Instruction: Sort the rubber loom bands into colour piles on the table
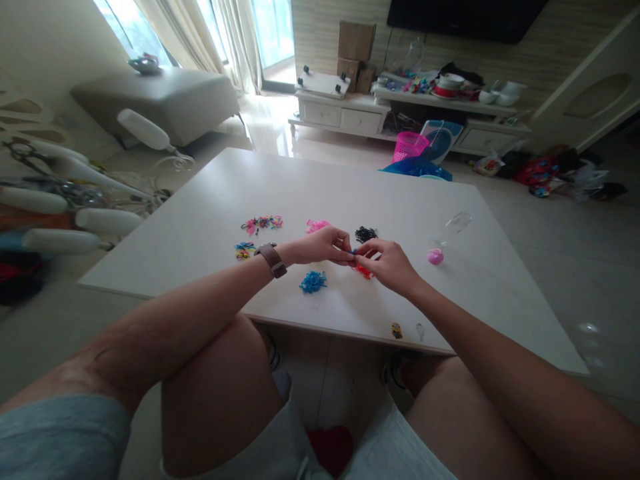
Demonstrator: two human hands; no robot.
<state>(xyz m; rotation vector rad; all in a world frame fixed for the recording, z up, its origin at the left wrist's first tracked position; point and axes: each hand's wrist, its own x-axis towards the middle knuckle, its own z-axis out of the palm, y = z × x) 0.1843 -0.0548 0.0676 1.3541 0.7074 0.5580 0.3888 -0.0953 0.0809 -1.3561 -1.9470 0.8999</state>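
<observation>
Over the white table (430, 313), my left hand (325, 247), with a brown-strapped watch at its wrist, and my right hand (387, 263) meet fingertip to fingertip. Both pinch a small blue rubber band (355, 253), partly hidden by the fingers. Under my right hand lies a pile of red rubber bands (363, 271), with black ones (366, 234) just behind. Pink bands (317, 226) lie beyond my left hand, and blue ones (313, 283) in front of it. Mixed-colour bands (263, 224) and a second mixed pile (245, 251) lie to the left.
On the table's right side are a pink knob-like piece (435, 257) and a transparent container (459, 223). Near the front edge lie a yellow cartoon figure (397, 331) and a small transparent piece (421, 331). A white-shaded lamp (145, 129) stands left of the table.
</observation>
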